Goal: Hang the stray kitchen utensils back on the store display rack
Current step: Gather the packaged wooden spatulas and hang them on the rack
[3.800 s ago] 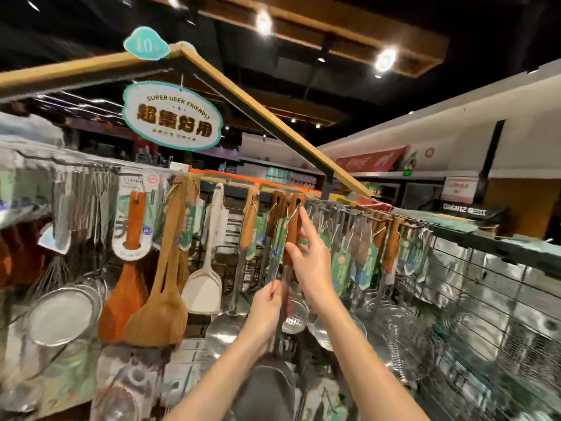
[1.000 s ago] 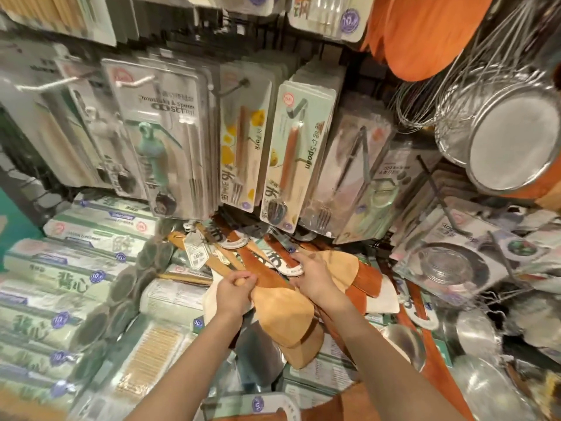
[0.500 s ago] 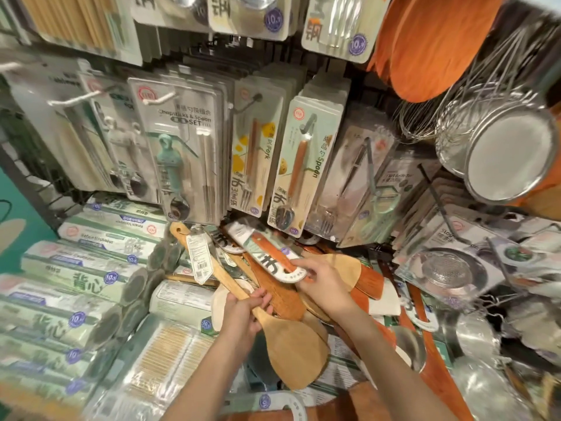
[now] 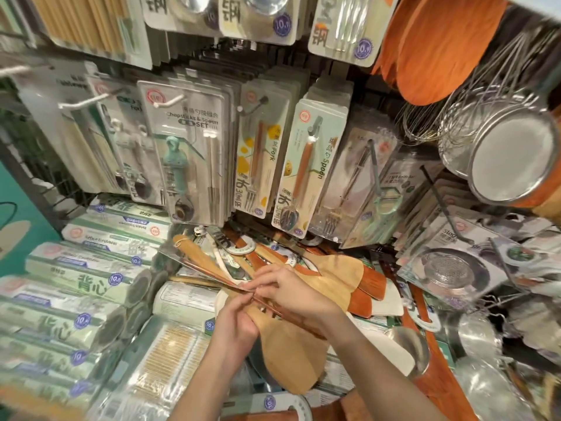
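Observation:
My left hand [image 4: 233, 328] grips the handle of a light wooden spatula [image 4: 291, 363], whose blade points down toward me. Its handle end [image 4: 182, 242] points up-left. My right hand [image 4: 299, 296] meets the left one, and its fingertips pinch a thin red-brown stick in clear wrapping [image 4: 212, 273] that lies across the spatula's handle. Behind the hands lies a pile of loose wooden spatulas [image 4: 349, 276] with paper labels. Above it, the display rack carries carded forks and spoons [image 4: 306, 174] on hooks.
Boxed rolls [image 4: 79, 284] are stacked at the left, with a toothpick pack [image 4: 170, 357] below them. Steel strainers [image 4: 510, 153] and whisks hang at the right. Orange-brown wooden blades [image 4: 437, 47] hang at the top right, and packed sink strainers [image 4: 449, 268] lie below.
My right hand has left the labelled spatula in the pile and come to the left hand, where it now pinches the thin wrapped stick. The light spatula stays in my left hand.

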